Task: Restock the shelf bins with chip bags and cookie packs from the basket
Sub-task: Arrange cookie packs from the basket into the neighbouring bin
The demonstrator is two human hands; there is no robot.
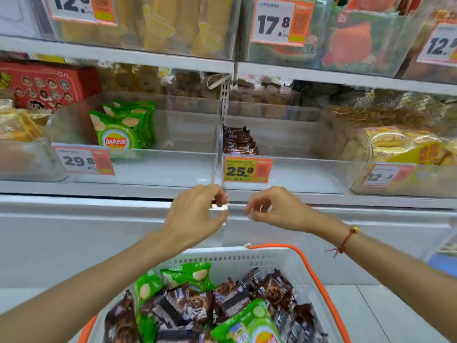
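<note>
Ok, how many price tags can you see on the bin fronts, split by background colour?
White price tags: 5
Yellow price tag: 1
Total: 6

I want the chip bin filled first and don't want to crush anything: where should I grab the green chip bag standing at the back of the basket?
Take the green chip bag by its top sealed edge, coming from above. It stands highest at the back wall of the basket, its top free, its lower part wedged among the brown cookie packs. Pinching the flat seal likely spares the chips.
</note>
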